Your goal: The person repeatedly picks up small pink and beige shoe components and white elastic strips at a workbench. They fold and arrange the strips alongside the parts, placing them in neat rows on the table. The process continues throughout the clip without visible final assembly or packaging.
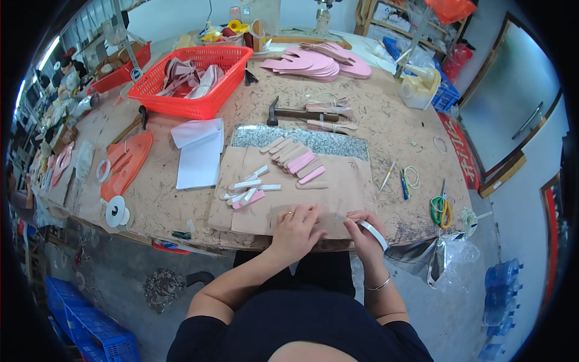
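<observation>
Tape roll (376, 234) slants outward from the brown sheet's (350, 193) near right corner, where we pinch it in our right grip (364, 239). Our left hand (295, 231), fingers loosely spread, lies on the sheet's near edge, nearer the pink-and-white strips (248, 197).

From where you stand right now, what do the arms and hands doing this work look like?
They are human and ungloved. The left hand wears a gold-coloured ring; the right hand has a thin, silver-coloured bracelet at its wrist. Short, dark sleeves leave the forearms bare.
</observation>
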A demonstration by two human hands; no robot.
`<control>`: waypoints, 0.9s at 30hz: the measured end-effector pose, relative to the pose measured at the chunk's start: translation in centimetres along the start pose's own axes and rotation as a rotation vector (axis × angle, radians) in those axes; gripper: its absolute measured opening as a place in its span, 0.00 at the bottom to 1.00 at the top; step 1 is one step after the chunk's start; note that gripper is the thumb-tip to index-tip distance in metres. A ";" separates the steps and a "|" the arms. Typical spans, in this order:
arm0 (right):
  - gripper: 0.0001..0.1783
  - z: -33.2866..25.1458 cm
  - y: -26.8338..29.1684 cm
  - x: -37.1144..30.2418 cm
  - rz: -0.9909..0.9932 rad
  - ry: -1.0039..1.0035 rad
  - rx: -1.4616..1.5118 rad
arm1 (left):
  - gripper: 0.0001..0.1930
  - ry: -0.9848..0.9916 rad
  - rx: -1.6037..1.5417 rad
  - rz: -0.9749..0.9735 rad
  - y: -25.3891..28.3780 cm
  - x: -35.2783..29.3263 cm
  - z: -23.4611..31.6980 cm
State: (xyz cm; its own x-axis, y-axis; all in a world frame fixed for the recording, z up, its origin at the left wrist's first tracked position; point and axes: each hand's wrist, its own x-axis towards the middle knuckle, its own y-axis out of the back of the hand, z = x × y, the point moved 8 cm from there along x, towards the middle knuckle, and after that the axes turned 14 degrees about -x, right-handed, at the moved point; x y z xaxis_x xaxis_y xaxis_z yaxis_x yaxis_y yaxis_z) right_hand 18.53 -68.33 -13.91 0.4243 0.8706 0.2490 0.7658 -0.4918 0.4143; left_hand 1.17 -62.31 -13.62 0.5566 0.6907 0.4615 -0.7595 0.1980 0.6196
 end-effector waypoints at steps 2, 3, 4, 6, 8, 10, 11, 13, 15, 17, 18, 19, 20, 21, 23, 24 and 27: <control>0.04 0.2 -0.9 0.3 -0.080 -0.053 -0.011 | 0.24 0.004 -0.005 0.070 2.0 -0.6 -0.3; 0.04 -1.0 -1.6 0.8 -0.109 0.012 -0.039 | 0.23 0.008 -0.008 0.080 3.2 -0.9 -0.9; 0.04 -2.0 -2.4 1.1 -0.138 0.077 -0.067 | 0.22 0.013 -0.009 0.090 4.2 -1.4 -1.6; 0.06 -2.0 -4.5 1.4 -0.206 0.022 -0.035 | 0.19 -0.027 -0.057 0.086 4.7 -2.6 -2.7; 0.07 -2.2 -6.4 1.7 -0.287 -0.046 -0.016 | 0.16 -0.087 -0.048 0.083 4.6 -3.6 -2.8; 0.08 -1.7 -7.8 1.9 -0.281 0.031 -0.126 | 0.15 -0.100 -0.027 0.109 4.5 -4.2 -2.7; 0.08 -1.8 -8.3 2.0 -0.280 0.071 -0.184 | 0.14 -0.105 -0.019 0.125 4.4 -4.4 -2.7; 0.09 -2.2 -8.7 2.0 -0.267 0.094 -0.282 | 0.14 -0.133 0.037 0.133 4.4 -4.6 -2.4; 0.10 -2.5 -9.0 1.9 -0.256 0.114 -0.348 | 0.15 -0.146 0.070 0.133 4.4 -4.8 -2.4; 0.10 -2.7 -9.2 1.8 -0.245 0.133 -0.381 | 0.15 -0.149 0.083 0.127 4.3 -4.9 -2.4; 0.10 -2.8 -9.2 1.8 -0.244 0.134 -0.394 | 0.15 -0.151 0.085 0.131 4.2 -4.9 -2.5; 0.09 -2.8 -9.2 1.8 -0.244 0.135 -0.407 | 0.15 -0.154 0.087 0.135 4.2 -5.0 -2.5; 0.09 -2.9 -9.2 1.7 -0.245 0.137 -0.418 | 0.15 -0.156 0.091 0.140 4.2 -5.0 -2.5; 0.09 -3.0 -9.2 1.7 -0.242 0.147 -0.432 | 0.16 -0.159 0.089 0.148 4.2 -5.0 -2.4; 0.09 -3.1 -9.1 1.7 -0.237 0.166 -0.456 | 0.17 -0.164 0.086 0.161 4.3 -5.0 -2.4; 0.09 -3.1 -9.1 1.7 -0.241 0.163 -0.456 | 0.16 -0.164 0.091 0.155 4.3 -5.0 -2.4; 0.09 -3.2 -9.1 1.6 -0.234 0.167 -0.453 | 0.17 -0.164 0.105 0.140 4.2 -5.0 -2.5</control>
State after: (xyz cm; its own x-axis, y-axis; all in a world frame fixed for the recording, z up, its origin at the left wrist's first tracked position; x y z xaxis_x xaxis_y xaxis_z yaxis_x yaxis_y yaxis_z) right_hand 10.71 -62.50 -14.44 0.1560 0.9617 0.2253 0.5298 -0.2739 0.8027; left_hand -5.64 -63.24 -14.90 0.5023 0.5823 0.6392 -0.7985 0.0287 0.6013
